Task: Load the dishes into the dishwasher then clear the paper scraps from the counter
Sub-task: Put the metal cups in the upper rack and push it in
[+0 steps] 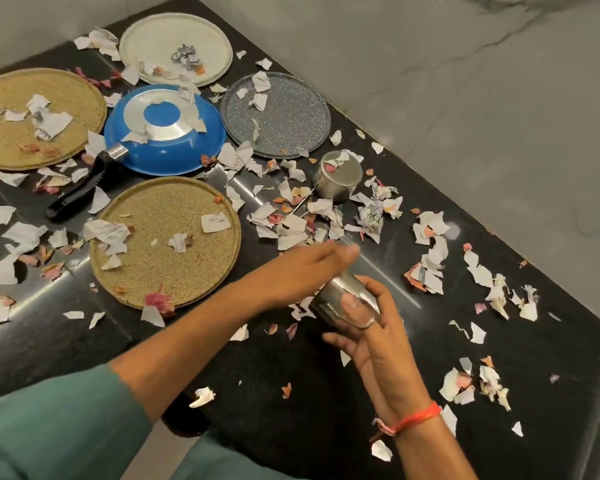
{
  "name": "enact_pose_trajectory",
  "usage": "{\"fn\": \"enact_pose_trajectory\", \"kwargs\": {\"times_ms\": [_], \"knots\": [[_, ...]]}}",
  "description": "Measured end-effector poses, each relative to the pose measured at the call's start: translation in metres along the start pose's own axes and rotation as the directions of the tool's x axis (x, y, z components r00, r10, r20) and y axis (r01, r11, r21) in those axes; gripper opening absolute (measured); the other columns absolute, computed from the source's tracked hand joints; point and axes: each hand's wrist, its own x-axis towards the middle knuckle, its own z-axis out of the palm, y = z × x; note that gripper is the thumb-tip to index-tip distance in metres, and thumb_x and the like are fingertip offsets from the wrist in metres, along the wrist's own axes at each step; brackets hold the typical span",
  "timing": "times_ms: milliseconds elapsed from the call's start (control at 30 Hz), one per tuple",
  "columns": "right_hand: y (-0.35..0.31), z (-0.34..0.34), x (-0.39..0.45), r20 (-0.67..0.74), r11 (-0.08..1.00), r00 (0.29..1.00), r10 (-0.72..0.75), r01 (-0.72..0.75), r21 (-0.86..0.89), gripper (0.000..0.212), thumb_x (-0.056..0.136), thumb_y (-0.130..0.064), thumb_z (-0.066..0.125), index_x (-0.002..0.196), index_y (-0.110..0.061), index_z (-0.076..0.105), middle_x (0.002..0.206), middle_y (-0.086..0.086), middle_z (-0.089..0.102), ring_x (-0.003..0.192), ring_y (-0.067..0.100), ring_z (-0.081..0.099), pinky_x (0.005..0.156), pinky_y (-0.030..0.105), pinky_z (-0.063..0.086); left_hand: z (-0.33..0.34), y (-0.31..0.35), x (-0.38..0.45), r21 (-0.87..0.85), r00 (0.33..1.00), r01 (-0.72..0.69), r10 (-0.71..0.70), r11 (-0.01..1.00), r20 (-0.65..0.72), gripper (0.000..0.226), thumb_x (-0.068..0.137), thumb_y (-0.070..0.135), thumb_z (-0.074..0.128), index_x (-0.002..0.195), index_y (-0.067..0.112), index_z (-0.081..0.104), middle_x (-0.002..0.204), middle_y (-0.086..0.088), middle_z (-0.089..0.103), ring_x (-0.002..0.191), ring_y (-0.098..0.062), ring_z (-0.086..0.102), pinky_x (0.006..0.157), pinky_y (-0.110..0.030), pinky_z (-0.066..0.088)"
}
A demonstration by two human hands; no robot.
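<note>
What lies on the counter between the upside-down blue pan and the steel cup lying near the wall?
In the head view, torn paper scraps lie between the blue pan and the steel cup.

Colours on the black counter [84,327]

Two tan speckled plates [174,258] at nine and centre, a cream plate [201,43] at twelve, a grey speckled plate [284,126] at one, a blue pan [174,147]; white and pink scraps [433,268]; teal sleeve [49,427], orange wrist thread [416,419].

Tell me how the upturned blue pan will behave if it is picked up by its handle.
The blue pan lies upside down, so lifting by the black handle will probably tip its bowl downward. The paper scraps on its base will likely slide off. It looks like rigid metal, so probably stiff and fairly heavy at the bowl end.
</note>
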Motion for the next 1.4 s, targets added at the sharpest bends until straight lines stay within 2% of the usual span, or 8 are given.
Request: {"fn": "enact_pose_trajectory", "kwargs": {"times_ms": [233,433,600,767,933,1033,1133,1400], "knots": [[-0.006,-0.017,0.003,-0.041,0.989,0.999,0.021,-0.015,0.148,0.056,0.081,-0.036,0.077,0.131,-0.024,0.056,0.122,0.011,0.072,0.112,0.039,0.068,0.076,0.037,0.059,-0.046,0.012,0.101,0.427,0.845,-0.055,0.270,0.903,-0.461,0.053,0.099,0.045,0.057,0.146,0.020,0.049,0.143,-0.005,0.049,0.128,-0.016,0.049,0.110,-0.042,0.043],[-0.004,-0.030,-0.004,-0.118,0.984,0.993,0.021,0.000,0.179,0.053,0.076,-0.033,0.074,0.127,-0.025,0.061,0.121,0.010,0.072,0.106,0.034,0.071,0.075,0.038,0.059,-0.064,0.013,0.158,0.699,0.878,0.175,0.211,0.694,-0.430,0.115,0.069,0.075,0.071,0.160,0.029,0.017,0.146,-0.010,0.048,0.136,-0.033,0.044,0.114,-0.051,0.029],[-0.003,-0.032,-0.009,-0.161,0.982,0.987,0.020,0.011,0.190,0.056,0.073,-0.035,0.080,0.125,-0.026,0.063,0.123,0.010,0.071,0.105,0.033,0.072,0.067,0.033,0.059,-0.061,0.007,0.167,0.712,0.891,0.184,0.190,0.677,-0.411,0.112,0.068,0.067,0.074,0.159,0.033,0.018,0.140,-0.008,0.056,0.132,-0.032,0.050,0.114,-0.055,0.024],[-0.001,-0.035,-0.011,-0.180,0.976,0.984,0.000,0.040,0.213,0.050,0.075,-0.033,0.078,0.122,-0.027,0.064,0.121,0.010,0.071,0.106,0.038,0.070,0.066,0.032,0.060,-0.060,0.022,0.139,0.392,0.872,-0.179,0.330,0.902,-0.361,0.113,0.068,0.055,0.086,0.159,0.036,0.022,0.145,-0.005,0.049,0.132,-0.024,0.049,0.113,-0.050,0.041],[-0.001,-0.032,-0.016,-0.186,0.979,0.982,-0.004,0.042,0.199,0.052,0.072,-0.038,0.082,0.120,-0.030,0.066,0.122,0.012,0.071,0.106,0.039,0.070,0.068,0.032,0.060,-0.065,0.040,0.104,0.041,0.802,-0.399,0.370,0.916,-0.469,0.100,0.068,0.041,0.092,0.151,0.035,0.036,0.129,-0.008,0.051,0.113,-0.022,0.063,0.096,-0.036,0.058],[-0.003,-0.029,-0.020,-0.177,0.984,0.984,-0.024,0.054,0.171,0.066,0.058,-0.049,0.090,0.118,-0.033,0.067,0.125,0.012,0.069,0.107,0.036,0.070,0.070,0.033,0.059,-0.064,0.044,0.091,-0.251,0.830,-0.371,0.198,0.894,-0.521,0.084,0.074,0.029,0.091,0.143,0.029,0.043,0.125,-0.010,0.054,0.106,-0.022,0.066,0.087,-0.029,0.060],[-0.007,-0.025,-0.029,-0.161,0.983,0.986,-0.050,0.078,0.167,0.052,0.073,-0.039,0.085,0.122,-0.036,0.065,0.131,0.009,0.065,0.110,0.034,0.069,0.075,0.036,0.059,-0.062,0.040,0.083,-0.673,0.881,-0.349,-0.018,0.652,-0.474,0.084,0.072,0.030,0.092,0.141,0.014,0.047,0.129,-0.015,0.061,0.112,-0.028,0.067,0.092,-0.043,0.059],[-0.001,-0.025,-0.055,-0.224,0.966,0.967,-0.122,0.167,0.196,0.045,0.083,-0.027,0.072,0.125,-0.041,0.063,0.134,0.009,0.060,0.114,0.038,0.066,0.077,0.040,0.057,-0.042,0.036,0.032,-0.662,0.932,-0.213,-0.054,0.718,-0.359,0.052,0.089,0.037,0.073,0.131,0.014,0.054,0.122,-0.011,0.062,0.110,-0.025,0.062,0.092,-0.042,0.059]]}}
